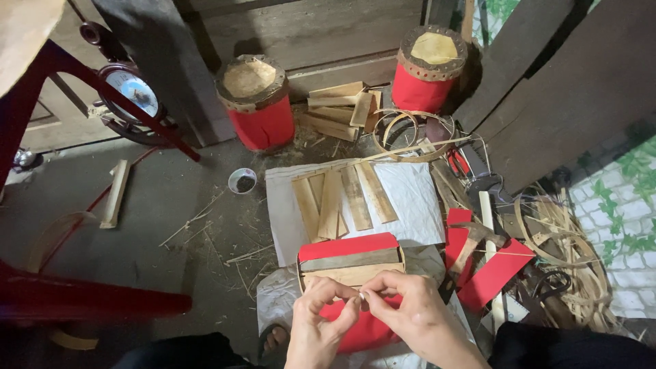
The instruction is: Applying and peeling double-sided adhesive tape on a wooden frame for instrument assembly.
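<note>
Concrete floor below: your left hand and right hand pinch shut on a thin, light sliver over the red drum frame, six o'clock.

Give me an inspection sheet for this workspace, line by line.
Surface: grey floor strewn with shavings; white sheet spread on it.
Job's things: round red drum piece with wooden slats across it, under both hands.
Clutter: loose wooden slats, red paper pieces, bamboo strips, small cup.
Grippers: left hand and right hand pinch something tiny together, fingertips meeting; too small to identify.
Cables: nothing seen.
Surroundings: two red drums, wooden planks, red frame, round dial.
</note>
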